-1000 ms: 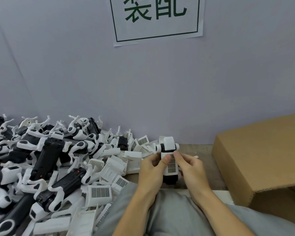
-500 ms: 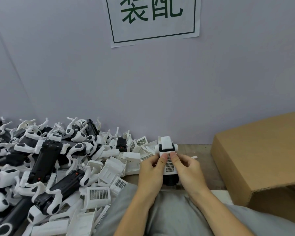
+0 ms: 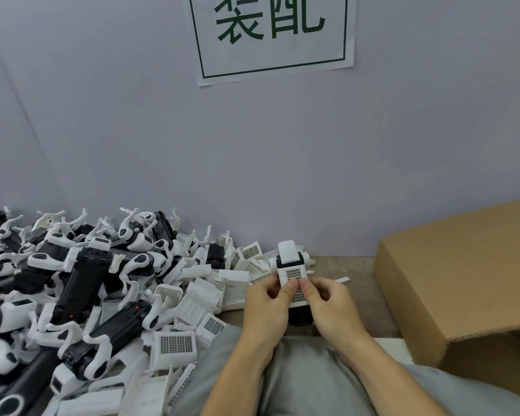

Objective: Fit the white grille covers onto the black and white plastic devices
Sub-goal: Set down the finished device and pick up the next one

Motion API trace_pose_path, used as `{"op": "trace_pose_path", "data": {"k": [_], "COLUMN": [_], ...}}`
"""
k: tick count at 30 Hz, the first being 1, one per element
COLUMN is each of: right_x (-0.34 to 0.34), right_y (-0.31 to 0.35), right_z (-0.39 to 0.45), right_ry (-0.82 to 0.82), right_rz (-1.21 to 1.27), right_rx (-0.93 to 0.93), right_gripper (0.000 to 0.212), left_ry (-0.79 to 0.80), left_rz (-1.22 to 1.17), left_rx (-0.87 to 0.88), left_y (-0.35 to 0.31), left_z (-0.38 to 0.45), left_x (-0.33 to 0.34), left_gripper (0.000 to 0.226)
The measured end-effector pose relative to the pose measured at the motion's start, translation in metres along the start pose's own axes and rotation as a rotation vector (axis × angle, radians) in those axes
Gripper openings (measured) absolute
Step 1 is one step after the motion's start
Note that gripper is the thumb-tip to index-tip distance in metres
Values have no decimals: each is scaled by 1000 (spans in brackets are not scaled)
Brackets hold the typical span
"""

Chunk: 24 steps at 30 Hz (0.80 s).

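Observation:
A black and white plastic device [image 3: 289, 256] stands upright between my hands near the table's front edge. Against its face lies a white grille cover [image 3: 293, 273]. My left hand [image 3: 266, 310] grips the device from the left, and its thumb presses the cover. My right hand [image 3: 330, 307] grips it from the right, thumb on the cover too. The device's black base is partly hidden behind my fingers.
A big pile of black and white devices [image 3: 81, 274] fills the left. Loose white grille covers [image 3: 176, 345] lie at its near edge. A brown cardboard box [image 3: 463, 274] stands at the right. A purple wall with a paper sign [image 3: 270, 34] rises behind.
Both thumbs have slid down the grille cover, so more of its upper grid shows. The device stays upright in the same place.

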State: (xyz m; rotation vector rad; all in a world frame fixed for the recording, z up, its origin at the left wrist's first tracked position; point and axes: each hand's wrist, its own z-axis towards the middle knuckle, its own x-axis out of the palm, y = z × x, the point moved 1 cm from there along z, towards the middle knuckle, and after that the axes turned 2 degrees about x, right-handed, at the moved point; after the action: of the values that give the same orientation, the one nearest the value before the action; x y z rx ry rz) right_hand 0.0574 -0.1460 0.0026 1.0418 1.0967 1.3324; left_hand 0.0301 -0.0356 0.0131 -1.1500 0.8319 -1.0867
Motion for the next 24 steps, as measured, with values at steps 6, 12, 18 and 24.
{"op": "trace_pose_path", "data": {"k": [6, 12, 18, 24], "right_x": [0, 3, 0, 0], "right_y": [-1, 5, 9, 10], "right_z": [1, -4, -4, -7], "right_ry": [-65, 63, 36, 18], "right_rz": [64, 20, -34, 52], "right_rx": [-17, -62, -98, -46], "right_gripper": [13, 24, 23, 15], "left_ry": [88, -39, -47, -65], "left_rz": [-40, 21, 102, -19], "left_rx": [-21, -34, 23, -4], "left_y": [0, 2, 0, -1], "left_z": [-1, 1, 0, 1], "left_x": [3, -1, 0, -1], "left_gripper": [18, 17, 19, 12]}}
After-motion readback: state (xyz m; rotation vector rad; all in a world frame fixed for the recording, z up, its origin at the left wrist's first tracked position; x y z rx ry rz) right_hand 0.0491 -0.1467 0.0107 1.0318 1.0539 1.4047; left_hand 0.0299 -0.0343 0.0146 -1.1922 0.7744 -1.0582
